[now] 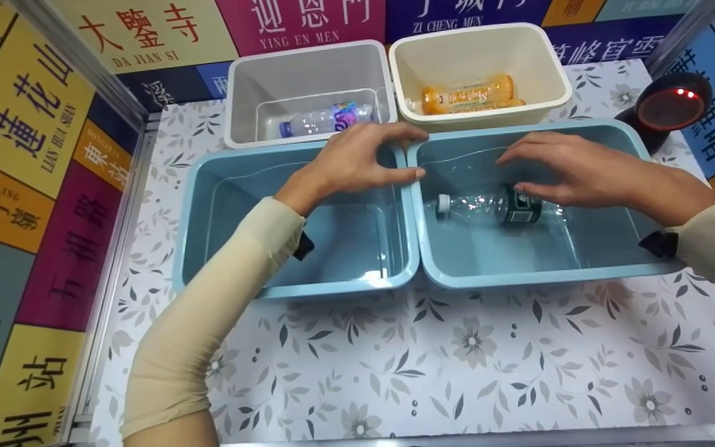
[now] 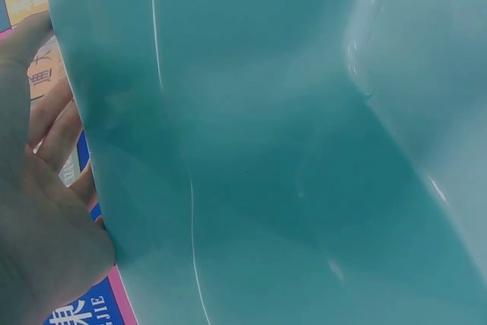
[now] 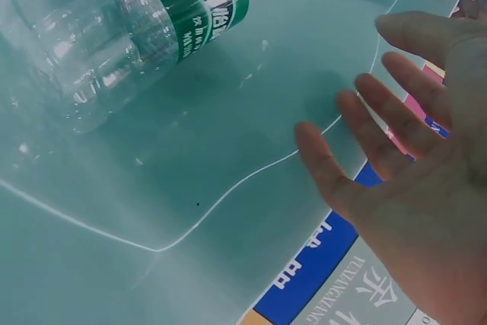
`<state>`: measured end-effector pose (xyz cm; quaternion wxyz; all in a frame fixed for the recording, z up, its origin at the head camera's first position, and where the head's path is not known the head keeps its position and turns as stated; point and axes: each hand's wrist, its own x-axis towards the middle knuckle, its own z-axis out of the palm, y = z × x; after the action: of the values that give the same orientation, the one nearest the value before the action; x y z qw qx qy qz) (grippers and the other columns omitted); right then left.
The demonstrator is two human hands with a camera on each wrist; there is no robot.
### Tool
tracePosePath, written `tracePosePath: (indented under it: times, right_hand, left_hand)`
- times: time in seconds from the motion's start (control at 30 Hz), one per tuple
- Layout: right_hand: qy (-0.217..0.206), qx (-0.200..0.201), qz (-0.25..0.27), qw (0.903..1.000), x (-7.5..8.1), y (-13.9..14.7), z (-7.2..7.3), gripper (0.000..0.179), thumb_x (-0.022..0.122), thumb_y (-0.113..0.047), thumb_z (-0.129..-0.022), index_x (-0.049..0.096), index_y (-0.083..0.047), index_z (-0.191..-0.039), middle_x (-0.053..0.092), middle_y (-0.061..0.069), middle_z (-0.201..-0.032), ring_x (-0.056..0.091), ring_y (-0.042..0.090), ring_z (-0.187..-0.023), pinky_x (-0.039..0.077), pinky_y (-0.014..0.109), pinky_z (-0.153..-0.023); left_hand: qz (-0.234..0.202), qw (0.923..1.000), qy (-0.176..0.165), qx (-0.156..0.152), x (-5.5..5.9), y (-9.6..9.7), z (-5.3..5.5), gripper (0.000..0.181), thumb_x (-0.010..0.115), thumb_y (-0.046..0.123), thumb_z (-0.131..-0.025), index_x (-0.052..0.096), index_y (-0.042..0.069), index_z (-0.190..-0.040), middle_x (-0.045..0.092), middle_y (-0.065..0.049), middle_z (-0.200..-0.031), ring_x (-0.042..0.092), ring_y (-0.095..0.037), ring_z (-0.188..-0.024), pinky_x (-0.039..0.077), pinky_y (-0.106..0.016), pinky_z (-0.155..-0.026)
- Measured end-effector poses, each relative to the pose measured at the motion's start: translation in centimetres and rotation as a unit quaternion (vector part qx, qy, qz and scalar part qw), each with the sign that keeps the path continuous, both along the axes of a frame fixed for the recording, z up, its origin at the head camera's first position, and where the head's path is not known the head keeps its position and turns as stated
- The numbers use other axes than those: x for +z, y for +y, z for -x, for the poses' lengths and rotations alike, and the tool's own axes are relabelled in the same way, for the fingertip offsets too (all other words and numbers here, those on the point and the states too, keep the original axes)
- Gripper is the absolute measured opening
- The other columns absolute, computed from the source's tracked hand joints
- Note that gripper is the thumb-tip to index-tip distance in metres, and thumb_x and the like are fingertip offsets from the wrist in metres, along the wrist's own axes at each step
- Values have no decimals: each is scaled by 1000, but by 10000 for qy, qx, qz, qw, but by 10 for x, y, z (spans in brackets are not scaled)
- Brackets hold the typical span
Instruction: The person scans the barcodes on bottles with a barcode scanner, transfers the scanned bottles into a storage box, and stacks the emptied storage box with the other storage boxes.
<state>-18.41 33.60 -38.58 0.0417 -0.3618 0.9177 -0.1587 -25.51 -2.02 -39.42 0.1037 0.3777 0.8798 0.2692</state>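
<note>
Two light blue bins stand side by side. Over the left blue bin (image 1: 332, 287), my left hand (image 1: 354, 160) is held out with thumb and fingers apart. Its tips lie over the adjoining rims, and I cannot tell whether they touch. Nothing is in its grasp. Inside the right blue bin (image 1: 519, 277) lies a clear plastic bottle (image 1: 478, 208) with a white cap and a dark green label. Above that bottle hovers my right hand (image 1: 587, 171), fingers loosely spread and holding nothing. In the right wrist view the bottle (image 3: 152, 32) lies apart from the fingertips (image 3: 312, 142).
Behind stand a grey bin (image 1: 308, 68) holding a clear bottle (image 1: 326, 120) with a purple label, and a cream bin (image 1: 556, 74) holding orange bottles (image 1: 469, 94). At right is a black round device (image 1: 674, 105) with red lights. Floral cloth (image 1: 395, 372) covers the table.
</note>
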Motion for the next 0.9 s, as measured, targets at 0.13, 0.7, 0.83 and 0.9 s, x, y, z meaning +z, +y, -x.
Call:
tracePosePath:
  times: [0.13,0.7,0.83,0.9]
  right_hand:
    - [-193,54,-100,9998,-5,1,3,41,76,-12,-88,64,-8,-127,65,8,-124,60,26,-117,50,52,-97]
    - [-401,263,-265,9985,-29,3,12,42,78,-12,-85,65,-4,-125,68,10,-119,64,26,-112,50,47,-92]
    - [-566,260,-402,9973,-37,3,12,46,79,-10,-84,64,-1,-126,67,13,-121,63,28,-114,50,49,-96]
    - [-712,214,-457,9962,-39,2,12,47,78,-9,-85,62,-1,-128,66,14,-123,62,30,-115,50,51,-97]
  left_hand:
    - [9,10000,30,16,0,-1,0,66,62,72,-84,52,42,-142,59,20,-137,52,1,-122,43,-28,-105]
    - [80,9998,189,-14,-1,0,0,65,61,73,-85,52,42,-142,60,20,-136,54,1,-121,43,-26,-104]
    - [65,9998,177,-39,-1,-1,0,66,61,73,-85,52,41,-142,60,20,-137,54,1,-122,42,-26,-105]
    - [60,9998,191,-59,-1,-1,1,66,61,73,-85,52,41,-142,59,21,-138,54,1,-123,42,-26,-105]
